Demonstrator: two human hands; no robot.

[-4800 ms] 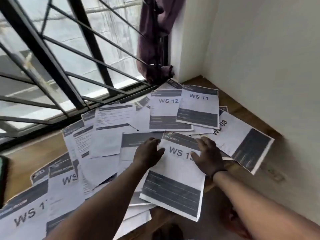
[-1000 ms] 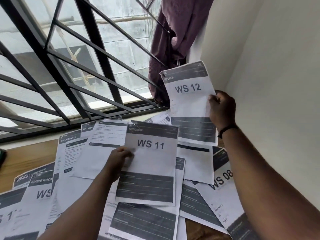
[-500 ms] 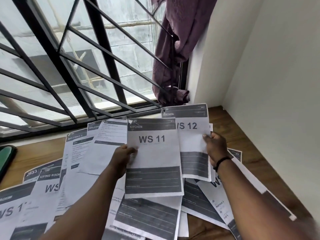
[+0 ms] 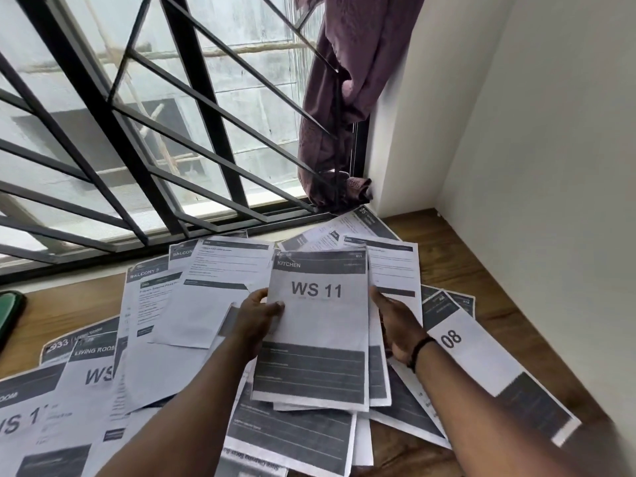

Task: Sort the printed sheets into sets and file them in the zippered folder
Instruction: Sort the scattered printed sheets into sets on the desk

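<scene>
A: Both hands are on one small stack now, held up over the middle of the wooden bench (image 4: 457,270). The top page is the "KITCHEN WS 11" sheet (image 4: 318,325), upright and facing the camera.

B: And the left hand (image 4: 256,321)?

A: Its grip is pinching the stack's left edge, thumb on the front face, fingers behind. The right hand (image 4: 395,325) is at the right edge with the fingers tucked behind the paper; a black band sits on that wrist. Edges of at least one more page peek out behind WS 11, to the right and below.

B: What lies under it?

A: Loose printed sheets (image 4: 192,304) fanned over the bench, overlapping from the window side to the near edge. A "BALCONY 3" page (image 4: 148,280) is toward the window, "LIVING ROOM" pages (image 4: 93,352) at the left near edge, and a sheet marked "08" (image 4: 481,352) along the right side by the wall.

B: Any folder?

A: A dark green object (image 4: 8,315) at the bench's left edge, mostly cut off; I can't tell what it is. A purple curtain (image 4: 347,98) hangs in the far corner beside the barred window (image 4: 172,132).
</scene>
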